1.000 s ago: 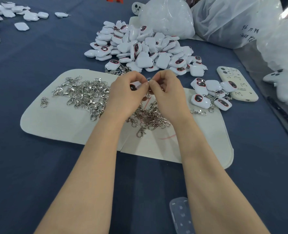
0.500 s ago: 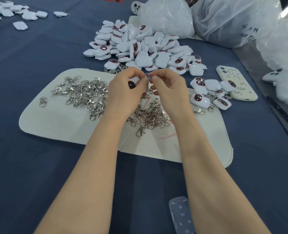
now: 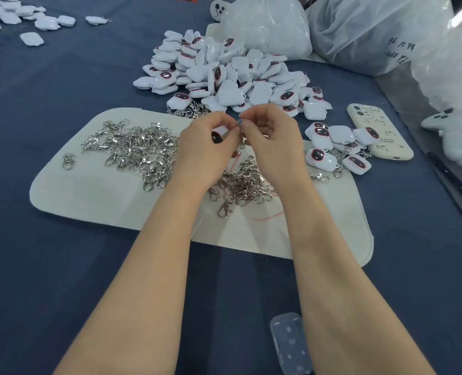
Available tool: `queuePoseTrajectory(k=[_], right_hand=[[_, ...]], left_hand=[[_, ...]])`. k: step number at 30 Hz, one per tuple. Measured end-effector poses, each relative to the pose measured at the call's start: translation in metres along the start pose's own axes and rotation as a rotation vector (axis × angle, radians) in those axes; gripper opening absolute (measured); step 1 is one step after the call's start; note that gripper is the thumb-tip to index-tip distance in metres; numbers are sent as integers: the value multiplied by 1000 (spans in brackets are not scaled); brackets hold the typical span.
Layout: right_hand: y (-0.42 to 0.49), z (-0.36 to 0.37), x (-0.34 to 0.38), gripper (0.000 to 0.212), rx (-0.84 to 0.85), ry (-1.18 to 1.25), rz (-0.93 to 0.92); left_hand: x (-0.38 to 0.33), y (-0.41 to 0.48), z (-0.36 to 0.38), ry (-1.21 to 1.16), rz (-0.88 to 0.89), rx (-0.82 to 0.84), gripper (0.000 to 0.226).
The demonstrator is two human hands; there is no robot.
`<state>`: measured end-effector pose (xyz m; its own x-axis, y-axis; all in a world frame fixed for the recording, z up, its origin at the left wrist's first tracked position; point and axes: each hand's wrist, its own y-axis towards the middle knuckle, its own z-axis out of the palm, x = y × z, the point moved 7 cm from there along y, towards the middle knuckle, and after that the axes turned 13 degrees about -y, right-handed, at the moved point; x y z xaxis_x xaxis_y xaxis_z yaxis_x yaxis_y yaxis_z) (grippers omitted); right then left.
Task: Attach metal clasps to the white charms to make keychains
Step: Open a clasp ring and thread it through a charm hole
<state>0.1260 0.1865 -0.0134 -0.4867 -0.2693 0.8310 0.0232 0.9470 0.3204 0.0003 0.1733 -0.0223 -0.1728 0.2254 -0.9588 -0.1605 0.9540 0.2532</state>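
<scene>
My left hand (image 3: 205,147) holds a white charm (image 3: 219,133) with a dark, pink-rimmed face, its fingers curled round it. My right hand (image 3: 271,136) pinches a small metal clasp (image 3: 241,124) right at the charm's top, fingertips of both hands almost touching. Both hands hover above a white felt mat (image 3: 89,193). Loose metal clasps lie in a heap (image 3: 135,150) left of my hands and a second heap (image 3: 243,185) beneath them. A big pile of white charms (image 3: 224,74) sits just beyond the mat.
Several charms with clasps on them (image 3: 335,147) lie at the right beside a cream phone (image 3: 378,131). White plastic bags (image 3: 359,31) stand at the back right. More charms (image 3: 35,20) lie far left. A clear plastic piece (image 3: 290,345) lies near the front edge.
Both hands lifted slightly away from me and stayed together, fingers working at the charm's top. The right hand's fingertips shifted on the clasp.
</scene>
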Motion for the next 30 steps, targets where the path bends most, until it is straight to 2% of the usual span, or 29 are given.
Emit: queuePoseTrajectory(k=[4,9,13,16,22,25,30], right_hand=[[2,-7,-5,24,-49,-15,49],[2,-7,-14,12,14,2,171],[4,-5,-7,8,57,-57,143],[5,-6,-12,12,74,-45,192],[0,-2,-26,11,156,229,357],[1,-4,-23,18,179,189,294],[1,-8,-7,30,194,25,99]], left_hand=[[4,-1,3,111,-29,16,7],[2,-4,14,224,54,106,38],[-3,-4,16,243,117,86,25],[-3,-3,15,248,118,96,18],[-2,-2,13,237,106,128,6],[1,0,11,211,65,94,5],[7,2,6,32,-24,55,9]])
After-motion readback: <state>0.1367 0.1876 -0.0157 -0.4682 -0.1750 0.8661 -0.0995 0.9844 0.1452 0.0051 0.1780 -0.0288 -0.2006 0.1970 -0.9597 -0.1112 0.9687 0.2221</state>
